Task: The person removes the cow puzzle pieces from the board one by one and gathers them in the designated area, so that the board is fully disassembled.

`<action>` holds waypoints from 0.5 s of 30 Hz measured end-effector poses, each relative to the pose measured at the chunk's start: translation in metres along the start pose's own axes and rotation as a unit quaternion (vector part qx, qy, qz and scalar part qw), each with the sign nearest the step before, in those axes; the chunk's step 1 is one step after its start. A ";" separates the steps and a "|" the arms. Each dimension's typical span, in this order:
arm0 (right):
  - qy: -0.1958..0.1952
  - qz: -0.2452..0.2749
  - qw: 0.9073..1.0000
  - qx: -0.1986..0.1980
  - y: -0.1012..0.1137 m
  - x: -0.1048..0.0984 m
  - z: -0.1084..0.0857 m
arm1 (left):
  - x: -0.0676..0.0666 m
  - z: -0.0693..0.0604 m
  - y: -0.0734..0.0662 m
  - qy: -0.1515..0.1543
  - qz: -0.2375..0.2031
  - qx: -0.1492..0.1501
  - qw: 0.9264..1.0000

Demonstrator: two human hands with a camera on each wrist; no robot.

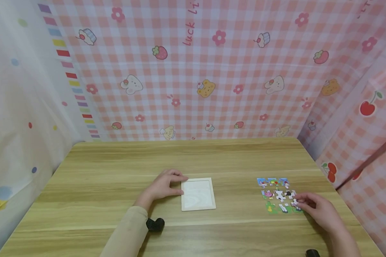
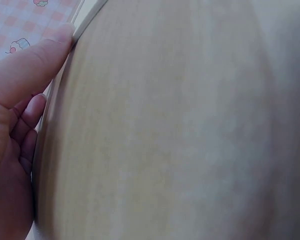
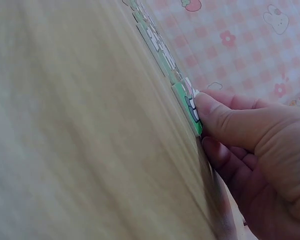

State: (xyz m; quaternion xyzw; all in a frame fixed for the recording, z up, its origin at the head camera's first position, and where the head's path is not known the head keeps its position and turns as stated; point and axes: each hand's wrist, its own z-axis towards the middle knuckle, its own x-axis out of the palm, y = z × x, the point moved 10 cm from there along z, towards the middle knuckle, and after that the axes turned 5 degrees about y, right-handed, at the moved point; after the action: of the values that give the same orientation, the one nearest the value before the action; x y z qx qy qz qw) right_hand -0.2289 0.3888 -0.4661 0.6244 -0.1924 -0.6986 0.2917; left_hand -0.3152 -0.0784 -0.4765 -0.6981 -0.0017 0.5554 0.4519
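Observation:
A square, pale wooden puzzle tray (image 1: pixel 198 194) with a raised rim lies on the table in the head view. Against its left side rests my left hand (image 1: pixel 166 184), the thumb at the edge and the index finger by the upper left corner. In the left wrist view the thumb touches the tray's rim (image 2: pixel 90 17). Further right, loose picture puzzle pieces (image 1: pixel 280 194) lie in rows with small gaps. My right hand (image 1: pixel 321 210) pinches the lower right corner piece (image 3: pixel 186 107) between thumb and index finger, close to the tabletop.
The wood-grain table (image 1: pixel 141 157) reaches back to a pink checked curtain (image 1: pixel 186 71). Other cloths hang at both sides. A black wrist device (image 1: pixel 155 225) sits by my left forearm, and another (image 1: pixel 312 253) shows near the right wrist.

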 end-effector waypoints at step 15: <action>-0.015 -0.005 1.000 -0.004 -0.001 0.000 0.001 | 0.001 0.000 0.002 0.000 -0.003 0.002 1.000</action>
State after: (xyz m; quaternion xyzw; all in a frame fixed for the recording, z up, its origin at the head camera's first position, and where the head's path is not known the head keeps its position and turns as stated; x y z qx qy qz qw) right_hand -0.2295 0.3893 -0.4662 0.6140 -0.1909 -0.7099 0.2875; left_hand -0.3158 -0.0790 -0.4782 -0.6973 -0.0023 0.5541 0.4546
